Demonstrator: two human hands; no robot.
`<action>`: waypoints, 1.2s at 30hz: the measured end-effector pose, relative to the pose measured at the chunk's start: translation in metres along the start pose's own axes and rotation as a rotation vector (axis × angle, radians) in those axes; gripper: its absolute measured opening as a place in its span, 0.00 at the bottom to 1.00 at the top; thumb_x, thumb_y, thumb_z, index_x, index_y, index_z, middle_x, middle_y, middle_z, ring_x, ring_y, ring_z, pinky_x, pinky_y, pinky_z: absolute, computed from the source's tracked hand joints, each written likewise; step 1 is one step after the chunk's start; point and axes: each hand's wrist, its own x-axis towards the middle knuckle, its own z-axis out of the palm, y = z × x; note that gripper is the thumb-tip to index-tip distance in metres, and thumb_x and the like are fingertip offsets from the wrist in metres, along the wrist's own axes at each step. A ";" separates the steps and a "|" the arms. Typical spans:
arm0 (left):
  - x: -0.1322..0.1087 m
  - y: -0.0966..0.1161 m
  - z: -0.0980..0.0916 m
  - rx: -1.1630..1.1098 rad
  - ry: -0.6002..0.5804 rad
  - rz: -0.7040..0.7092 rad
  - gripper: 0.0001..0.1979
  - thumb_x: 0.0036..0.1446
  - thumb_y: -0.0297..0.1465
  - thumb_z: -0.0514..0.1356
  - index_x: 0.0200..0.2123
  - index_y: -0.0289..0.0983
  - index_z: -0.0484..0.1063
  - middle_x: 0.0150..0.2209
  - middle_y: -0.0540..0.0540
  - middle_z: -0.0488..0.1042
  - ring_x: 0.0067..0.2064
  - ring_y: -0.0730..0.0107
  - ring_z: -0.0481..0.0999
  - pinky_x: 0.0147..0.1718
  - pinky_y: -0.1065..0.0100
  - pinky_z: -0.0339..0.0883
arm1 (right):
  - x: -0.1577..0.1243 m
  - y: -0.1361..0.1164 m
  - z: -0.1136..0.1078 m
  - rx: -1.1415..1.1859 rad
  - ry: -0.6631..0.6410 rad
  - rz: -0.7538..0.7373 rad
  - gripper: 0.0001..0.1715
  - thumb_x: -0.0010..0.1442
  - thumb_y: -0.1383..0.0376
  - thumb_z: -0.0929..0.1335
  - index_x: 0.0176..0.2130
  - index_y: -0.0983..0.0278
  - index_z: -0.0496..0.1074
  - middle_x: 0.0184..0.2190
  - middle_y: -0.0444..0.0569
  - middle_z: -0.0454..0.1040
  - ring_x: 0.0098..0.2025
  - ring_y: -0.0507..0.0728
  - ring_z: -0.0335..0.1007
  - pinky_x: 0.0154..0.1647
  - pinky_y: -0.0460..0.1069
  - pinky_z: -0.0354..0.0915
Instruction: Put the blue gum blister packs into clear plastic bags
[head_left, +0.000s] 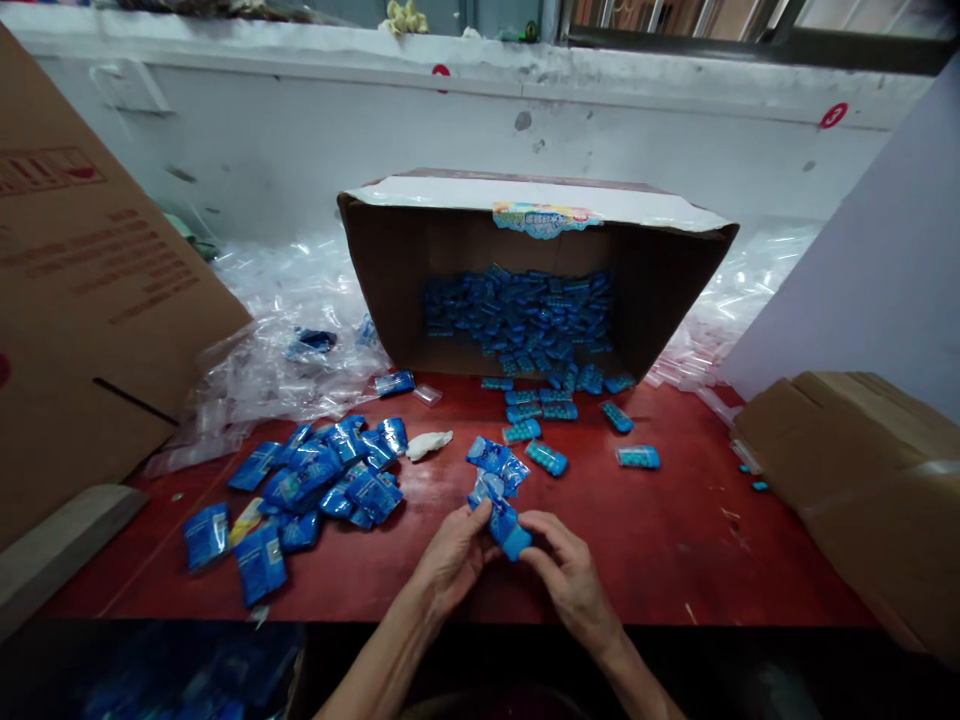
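Near the front of the red table, a blue plastic packet is held between both hands. My left hand pinches its left side, thumb on top. The fingers of my right hand close on the lower right end, where a lighter blue piece shows; whether it is inside the packet I cannot tell. Just beyond my fingers lie flat blue-printed packets. Small clear cases with blue beads, such as this case, lie loose further off. To the left is a pile of blue packets.
An open cardboard box on its side holds many blue cases. Clear plastic pieces heap at the left. Cartons stand left and right. A crumpled white scrap lies on the red table. Blue packets fill a dark space below.
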 end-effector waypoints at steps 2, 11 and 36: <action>-0.004 0.004 -0.002 0.039 -0.078 -0.023 0.08 0.48 0.32 0.58 0.27 0.32 0.69 0.26 0.46 0.73 0.28 0.71 0.72 0.31 0.67 0.67 | 0.005 0.000 -0.004 0.179 -0.061 0.123 0.12 0.51 0.63 0.66 0.38 0.61 0.70 0.37 0.47 0.69 0.34 0.55 0.68 0.32 0.49 0.68; -0.006 0.000 -0.001 0.002 -0.181 0.006 0.09 0.49 0.29 0.58 0.35 0.32 0.70 0.33 0.42 0.75 0.36 0.66 0.73 0.38 0.66 0.64 | 0.014 -0.016 -0.009 -0.043 -0.110 -0.022 0.21 0.49 0.67 0.68 0.45 0.57 0.66 0.35 0.45 0.68 0.34 0.53 0.63 0.39 0.49 0.63; -0.015 -0.024 0.005 -0.098 -0.172 -0.002 0.09 0.49 0.31 0.57 0.32 0.31 0.72 0.29 0.44 0.74 0.35 0.71 0.72 0.42 0.70 0.62 | 0.005 0.001 0.003 0.200 -0.072 0.076 0.24 0.51 0.52 0.65 0.46 0.58 0.67 0.43 0.48 0.70 0.44 0.58 0.64 0.46 0.50 0.60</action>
